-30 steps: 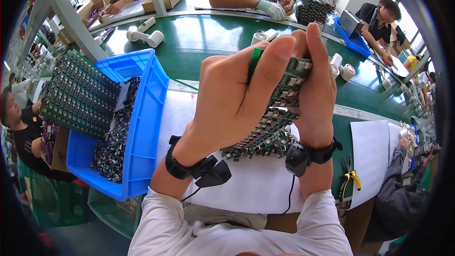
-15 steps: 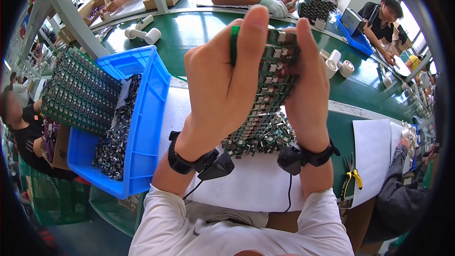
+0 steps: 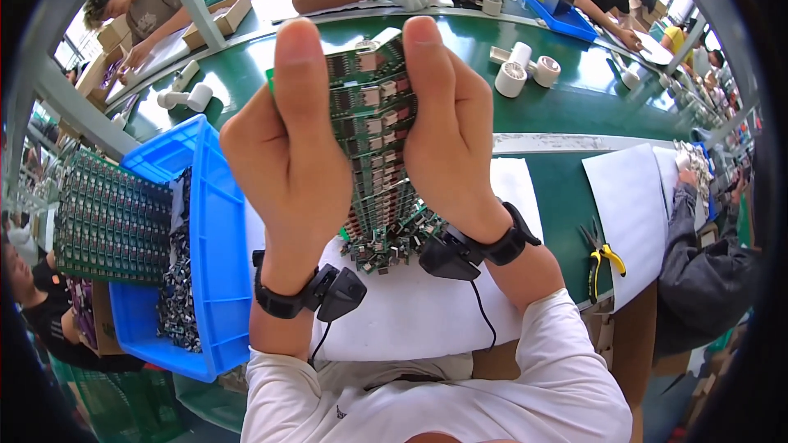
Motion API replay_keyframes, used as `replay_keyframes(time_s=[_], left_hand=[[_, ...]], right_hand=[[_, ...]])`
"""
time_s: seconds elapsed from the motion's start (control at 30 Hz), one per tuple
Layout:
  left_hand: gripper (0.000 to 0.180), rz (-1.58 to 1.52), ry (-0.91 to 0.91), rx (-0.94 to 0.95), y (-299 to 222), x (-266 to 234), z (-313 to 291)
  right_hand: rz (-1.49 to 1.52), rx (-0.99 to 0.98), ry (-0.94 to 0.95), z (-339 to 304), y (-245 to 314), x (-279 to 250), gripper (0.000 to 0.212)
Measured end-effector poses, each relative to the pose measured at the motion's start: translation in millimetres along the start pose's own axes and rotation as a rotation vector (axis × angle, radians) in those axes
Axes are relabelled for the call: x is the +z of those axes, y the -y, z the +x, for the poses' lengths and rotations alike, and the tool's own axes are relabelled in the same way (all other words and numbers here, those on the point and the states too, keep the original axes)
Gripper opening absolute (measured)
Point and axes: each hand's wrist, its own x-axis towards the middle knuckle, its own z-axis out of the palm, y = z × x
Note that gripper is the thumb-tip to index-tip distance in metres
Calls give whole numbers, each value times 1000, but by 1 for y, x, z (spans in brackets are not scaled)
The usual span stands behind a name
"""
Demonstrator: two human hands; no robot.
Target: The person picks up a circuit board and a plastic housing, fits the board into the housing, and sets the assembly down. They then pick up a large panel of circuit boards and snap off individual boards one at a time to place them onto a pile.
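The long green desk [image 3: 574, 107] ran across the whole view, with other people working along its far edge and several rolls of tape [image 3: 525, 70] standing on it. On its near left sat a blue bin [image 3: 217, 221], which held loose dark parts and, at its left side, a neat block of stacked circuit boards [image 3: 107, 213]. A white sheet of paper [image 3: 419, 312] lay just in front of the person, and a second sheet [image 3: 628, 213] lay to the right with yellow-handled pliers [image 3: 599, 258] beside it. Above the near sheet the person held a stack of green circuit boards [image 3: 373, 139] upright, raised off the desk toward the camera. The left hand [image 3: 291, 156] pressed flat against the stack's left side, fingers straight and together, and the right hand [image 3: 447, 143] pressed the right side likewise, so the boards were squeezed between the two palms. Both wrists wore black straps with a corded clip. The lower boards looked fanned and uneven near the paper. To square the stack well, I judged the pressure should stay even on both sides, with the bottom edges tapped gently on the sheet so no board slipped out.
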Motion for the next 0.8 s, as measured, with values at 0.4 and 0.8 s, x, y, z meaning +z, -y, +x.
replay_keyframes(time_s=[0.4,0.8], left_hand=[[47,-2,118,169,1,-11,5],[34,-118,292,102,7,-1,7]], right_hand=[[74,84,19,-3,5,5,45],[-5,39,-183,12,-9,-6,47]])
